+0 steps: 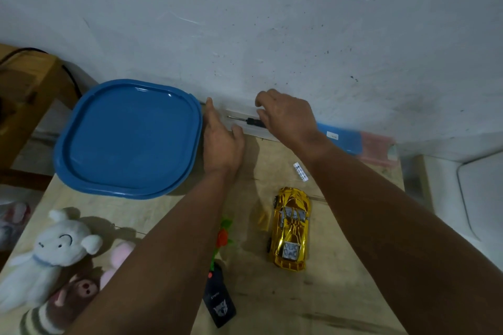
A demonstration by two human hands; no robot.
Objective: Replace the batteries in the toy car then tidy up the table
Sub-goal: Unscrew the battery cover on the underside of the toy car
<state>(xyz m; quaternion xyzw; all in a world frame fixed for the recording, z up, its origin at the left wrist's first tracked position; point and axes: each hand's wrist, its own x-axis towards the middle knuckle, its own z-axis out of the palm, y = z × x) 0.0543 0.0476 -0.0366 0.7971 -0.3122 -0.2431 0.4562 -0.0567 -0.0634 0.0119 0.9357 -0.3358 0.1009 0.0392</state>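
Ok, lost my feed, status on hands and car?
Right hand on screwdriver. Left hand open beside it. Gold car upright, untouched. Nothing blocking.

Little can be read. The black remote control [219, 304], lying near the gold toy car [290, 228], carries a short white word along its body and a grey emblem below it, both too blurred to make out. The car's rear plate and the white battery [301, 171] beyond the car bear dark print, also illegible.
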